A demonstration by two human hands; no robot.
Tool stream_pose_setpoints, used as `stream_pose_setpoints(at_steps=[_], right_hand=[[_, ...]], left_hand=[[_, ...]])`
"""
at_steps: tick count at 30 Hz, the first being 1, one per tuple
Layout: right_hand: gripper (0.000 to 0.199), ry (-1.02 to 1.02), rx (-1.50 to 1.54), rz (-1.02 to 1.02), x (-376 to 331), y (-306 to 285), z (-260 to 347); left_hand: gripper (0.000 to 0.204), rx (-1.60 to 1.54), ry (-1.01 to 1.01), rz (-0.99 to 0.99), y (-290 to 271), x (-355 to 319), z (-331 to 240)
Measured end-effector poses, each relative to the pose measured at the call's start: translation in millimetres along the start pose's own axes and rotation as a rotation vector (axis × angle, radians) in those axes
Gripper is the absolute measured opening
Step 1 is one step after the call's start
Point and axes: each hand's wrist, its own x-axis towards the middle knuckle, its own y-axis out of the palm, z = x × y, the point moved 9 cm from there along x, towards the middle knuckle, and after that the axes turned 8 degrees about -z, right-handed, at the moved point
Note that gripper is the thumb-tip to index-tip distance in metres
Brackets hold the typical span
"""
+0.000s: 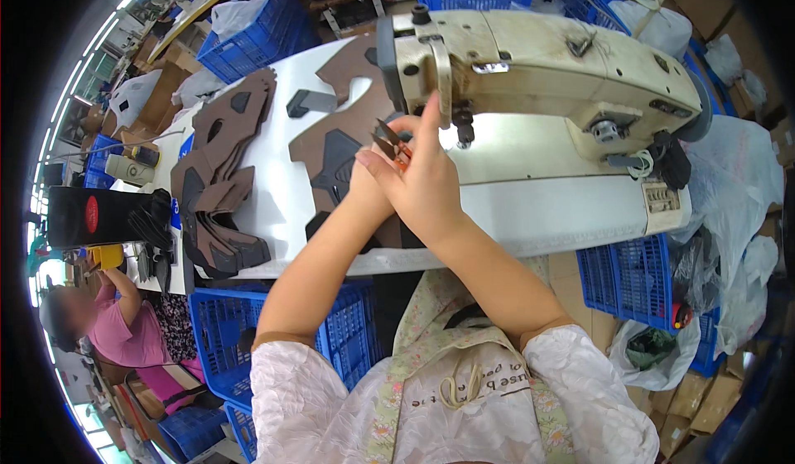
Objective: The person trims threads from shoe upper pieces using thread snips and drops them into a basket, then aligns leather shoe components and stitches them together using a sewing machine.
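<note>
In front of the sewing machine's needle end, my two hands come together over the table. My right hand (pixel 428 187) is closed on small thread snips (pixel 386 136) with dark blades and orange handles. Its index finger points up beside the machine head. Close against it, my left hand (pixel 369 189) lies partly behind the right one, and its fingers are hidden. Below and beside them lie flat brown shoe-upper pieces (pixel 305 145) with dark patches. The cream sewing machine (pixel 530 71) stands just to the right of my hands.
Stacked brown upper pieces (pixel 217 174) lie on the white table (pixel 277 216) to the left. Blue crates (pixel 228 340) stand below the table edge, with another crate (pixel 627 278) at right. Plastic bags (pixel 729 182) crowd the far right. A person in pink (pixel 128 331) sits at left.
</note>
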Motion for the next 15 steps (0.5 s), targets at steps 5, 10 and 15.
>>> stream_pose_setpoints(at_steps=[5, 10, 15], right_hand=[[0.066, 0.100, 0.607, -0.158, -3, -7, -13], [0.019, -0.208, 0.015, 0.151, 0, -35, 1], [0.038, -0.177, -0.143, 0.296, 3, -63, -3]], left_hand=[[0.023, -0.073, 0.105, -0.154, -12, -3, -15], [0.038, 0.230, 0.154, -0.125, 1, -7, -9], [0.044, 0.327, 0.087, -0.053, -12, -8, 13]])
